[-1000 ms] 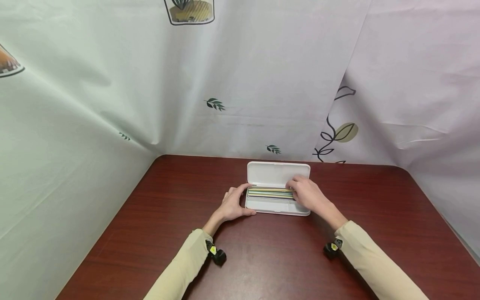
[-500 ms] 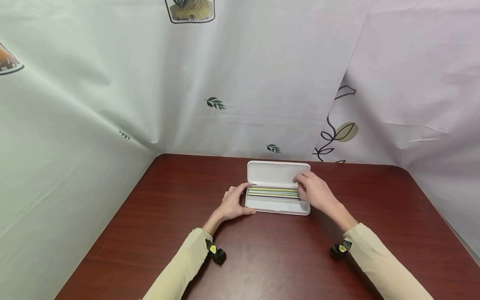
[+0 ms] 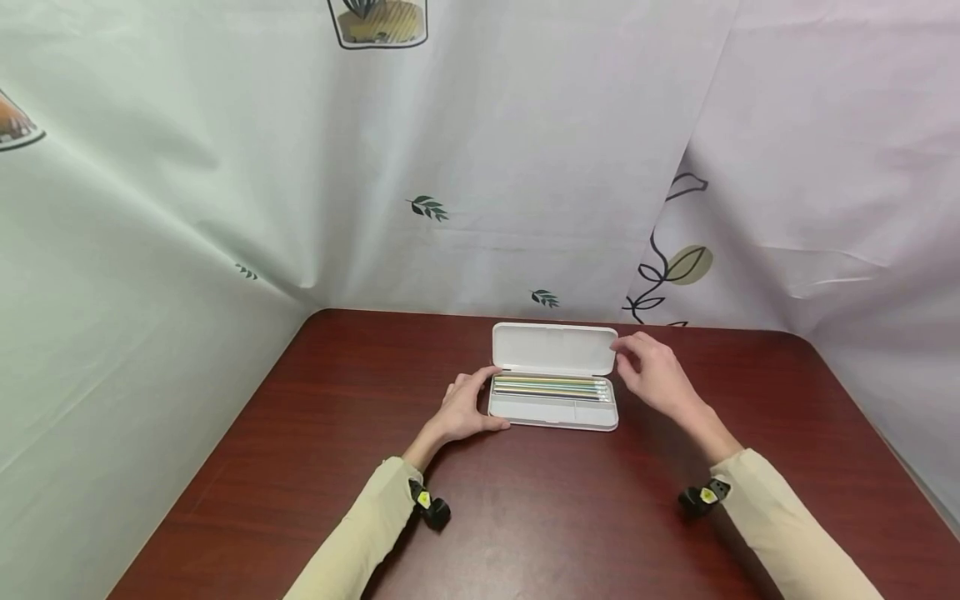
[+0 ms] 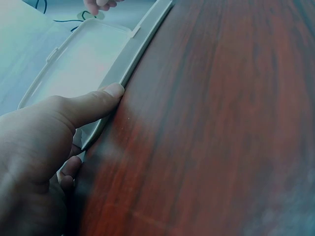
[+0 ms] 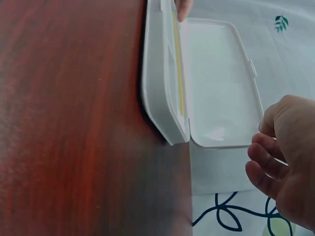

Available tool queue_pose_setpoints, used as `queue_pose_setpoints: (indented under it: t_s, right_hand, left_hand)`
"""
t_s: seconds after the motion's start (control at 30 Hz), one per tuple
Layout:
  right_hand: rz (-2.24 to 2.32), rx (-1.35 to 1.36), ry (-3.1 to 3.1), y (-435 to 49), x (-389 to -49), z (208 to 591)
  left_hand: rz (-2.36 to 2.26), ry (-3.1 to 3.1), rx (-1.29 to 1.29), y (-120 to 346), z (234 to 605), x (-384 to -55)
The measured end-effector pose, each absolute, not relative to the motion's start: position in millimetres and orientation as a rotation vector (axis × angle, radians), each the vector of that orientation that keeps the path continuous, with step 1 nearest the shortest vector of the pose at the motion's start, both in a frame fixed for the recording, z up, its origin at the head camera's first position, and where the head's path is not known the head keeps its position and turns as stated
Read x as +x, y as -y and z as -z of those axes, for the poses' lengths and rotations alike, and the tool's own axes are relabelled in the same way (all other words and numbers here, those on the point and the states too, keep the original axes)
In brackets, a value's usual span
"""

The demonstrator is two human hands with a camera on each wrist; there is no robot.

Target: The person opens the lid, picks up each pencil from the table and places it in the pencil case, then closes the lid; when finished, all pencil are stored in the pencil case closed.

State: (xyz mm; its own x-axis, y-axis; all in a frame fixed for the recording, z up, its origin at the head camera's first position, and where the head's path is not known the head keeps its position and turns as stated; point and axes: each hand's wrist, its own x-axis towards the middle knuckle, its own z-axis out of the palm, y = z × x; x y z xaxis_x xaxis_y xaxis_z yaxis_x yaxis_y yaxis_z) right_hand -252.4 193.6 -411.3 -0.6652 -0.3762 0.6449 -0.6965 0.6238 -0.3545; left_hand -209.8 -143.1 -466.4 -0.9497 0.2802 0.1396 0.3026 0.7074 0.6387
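Note:
A white pencil case (image 3: 555, 412) lies on the table with its lid (image 3: 555, 349) raised at the back. Several pencils (image 3: 551, 385) in yellow, green and dark tones lie lengthwise in its rear part. My left hand (image 3: 463, 410) holds the case's left end, thumb along the front wall and fingers at the far side. In the left wrist view its thumb (image 4: 101, 101) presses that wall. At the lid's right edge is my right hand (image 3: 656, 375), fingers loosely bent and holding nothing. In the right wrist view its fingertips are close to the lid's rim; contact is hard to tell.
The dark red-brown wooden table (image 3: 555, 517) extends around the case on all sides. Behind it hangs a pale curtain (image 3: 487, 167) with leaf and plant prints, close to the table's back edge. A small black camera sits on each wrist.
My right hand has drawn away from above the pencils toward the right, out to the lid's right edge, uncovering the pencils' right ends. The left hand and the case have stayed put.

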Motion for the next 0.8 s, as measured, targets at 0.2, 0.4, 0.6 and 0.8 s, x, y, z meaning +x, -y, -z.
queue_pose_setpoints:
  t_s: [0.2,0.4,0.6,0.8]
  right_hand:
    - [-0.877,0.788,2.311,-196,-262,407]
    - [-0.967,0.745,2.340,-193,-274,403]
    - [-1.019,0.706,2.384,-187,-282,398]
    - [-1.050,0.661,2.439,-182,-285,394]
  left_hand:
    - [1.092,2.875,-0.491,143,465,-209]
    - [1.098,2.877,-0.487,144,464,-208]
    - [1.105,2.875,-0.480,144,465,-208]
    - [1.102,2.869,-0.482,143,466,-208]
